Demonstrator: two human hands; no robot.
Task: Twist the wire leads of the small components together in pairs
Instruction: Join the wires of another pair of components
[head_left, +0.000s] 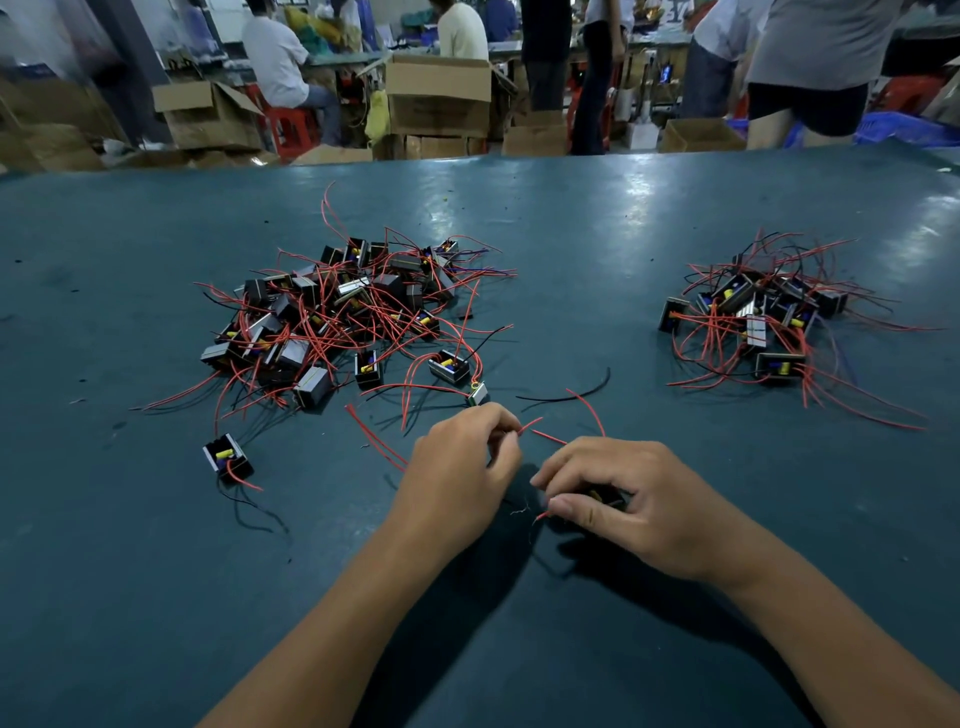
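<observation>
Pinching red lead (529, 427) w/ left hand (457, 467).

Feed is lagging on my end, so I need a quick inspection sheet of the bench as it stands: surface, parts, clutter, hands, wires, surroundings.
Surface: dark teal table, scuffed, with small specks.
Job's things: large pile of components at left; smaller pile at right; lone component near left.
Clutter: loose black wire beyond the hands.
Grippers: left hand pinches a red lead; right hand grips a dark component, mostly hidden.
Cables: red and black leads tangled across both piles.
Surroundings: cardboard boxes, red stool, people at far benches.
</observation>
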